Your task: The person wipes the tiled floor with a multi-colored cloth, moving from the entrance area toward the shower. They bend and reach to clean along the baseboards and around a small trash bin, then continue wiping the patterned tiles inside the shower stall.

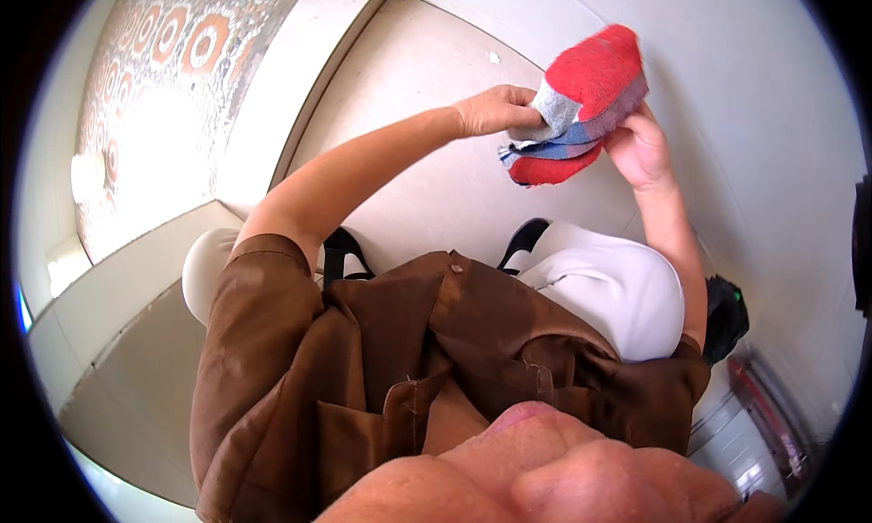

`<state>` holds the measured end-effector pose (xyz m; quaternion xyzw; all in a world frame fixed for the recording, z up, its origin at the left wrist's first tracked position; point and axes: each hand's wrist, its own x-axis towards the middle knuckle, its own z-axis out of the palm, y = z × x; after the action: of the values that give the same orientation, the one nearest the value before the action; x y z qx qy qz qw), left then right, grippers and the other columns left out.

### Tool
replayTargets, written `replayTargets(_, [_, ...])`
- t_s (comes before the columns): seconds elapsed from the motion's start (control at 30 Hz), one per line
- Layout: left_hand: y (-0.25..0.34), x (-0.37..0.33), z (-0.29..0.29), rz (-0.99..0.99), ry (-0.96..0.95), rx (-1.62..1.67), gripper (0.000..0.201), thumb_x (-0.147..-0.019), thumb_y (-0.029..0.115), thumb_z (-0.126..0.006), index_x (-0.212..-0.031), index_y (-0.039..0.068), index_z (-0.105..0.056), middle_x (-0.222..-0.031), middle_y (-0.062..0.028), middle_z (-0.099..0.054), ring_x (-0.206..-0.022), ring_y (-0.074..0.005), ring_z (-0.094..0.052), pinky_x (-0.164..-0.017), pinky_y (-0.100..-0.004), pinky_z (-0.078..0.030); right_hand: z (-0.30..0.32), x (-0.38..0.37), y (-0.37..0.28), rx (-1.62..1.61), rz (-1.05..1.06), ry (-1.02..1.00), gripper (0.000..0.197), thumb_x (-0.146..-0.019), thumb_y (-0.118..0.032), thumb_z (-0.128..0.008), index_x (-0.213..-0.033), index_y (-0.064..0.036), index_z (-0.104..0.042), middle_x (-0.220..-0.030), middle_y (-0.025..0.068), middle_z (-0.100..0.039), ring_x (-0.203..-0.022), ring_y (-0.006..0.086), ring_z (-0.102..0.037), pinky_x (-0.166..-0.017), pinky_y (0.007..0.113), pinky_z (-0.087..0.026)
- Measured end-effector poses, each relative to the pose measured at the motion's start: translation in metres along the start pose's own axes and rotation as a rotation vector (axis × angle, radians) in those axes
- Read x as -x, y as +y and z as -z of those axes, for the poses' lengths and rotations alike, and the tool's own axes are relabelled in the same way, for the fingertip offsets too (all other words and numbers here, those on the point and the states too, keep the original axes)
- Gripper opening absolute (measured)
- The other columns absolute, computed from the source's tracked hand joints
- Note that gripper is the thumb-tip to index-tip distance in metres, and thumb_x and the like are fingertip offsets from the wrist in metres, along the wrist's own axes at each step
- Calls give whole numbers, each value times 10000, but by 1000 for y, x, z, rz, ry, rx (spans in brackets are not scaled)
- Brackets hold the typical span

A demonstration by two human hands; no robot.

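Both my hands hold up a folded cloth (595, 73), red with grey and blue parts and a fuzzy surface. Its layers hang apart at the lower left, where a red flap shows beneath blue and grey folds. At the cloth's left edge, my left hand (498, 110) is closed, pinching the grey part between thumb and fingers. From the right, my right hand (641, 150) grips the other side; its fingertips are partly hidden behind the fabric. The cloth is held above the floor, in front of my knees, close to the white wall.
A pale floor (409, 78) lies below, bordered on the left by a raised white ledge (300, 59). Beyond it is a mosaic-patterned surface (204, 46). The white wall (763, 141) rises close on my right. Beside my right arm is a black plastic bag (725, 318).
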<state>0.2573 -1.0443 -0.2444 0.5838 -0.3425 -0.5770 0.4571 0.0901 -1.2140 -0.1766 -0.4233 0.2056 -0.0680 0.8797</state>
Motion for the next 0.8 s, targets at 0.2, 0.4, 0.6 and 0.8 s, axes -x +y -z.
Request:
replayTargets(0.2, [-3,23,42,171,240,696,456,-889,313,-477,-1149,-33,-618,-1057,-162,-688,-913,-257,-672,-888,-362,-524,-35,-18,-28,406,88,124,468,-886,-96,-581,-1341,-62,-475,-1267,103,-578,-1170,221,-547,-1021,384,-427])
replayTargets(0.4, [-1,31,66,156,176,1050,487,-934,428,-493,-1148,10,-621,-1083,-152,-692,-917,-262,-678,-920,-398,-520,-94,-29,-15,1738,530,-321,391,-875,-65,-594,-1258,-124,-543,-1236,88,-573,-1115,301,-574,-959,418,-441])
replayTargets(0.6, [-22,12,62,82,176,922,303,-872,110,-590,-1160,15,-590,-1041,-144,-669,-895,-242,-678,-789,-395,-585,-155,-12,-29,1784,368,-521,397,-860,-95,-613,-1253,-124,-567,-1218,72,-580,-1146,268,-547,-1014,442,-360])
replayTargets(0.8, [-14,-15,85,-153,981,619,338,-844,41,-540,-1175,0,-590,-1010,-120,-652,-894,-205,-631,-778,-335,-527,-215,53,-51,1770,323,-595,369,-843,-83,-638,-1208,-103,-592,-1136,63,-619,-1041,241,-585,-937,403,-397])
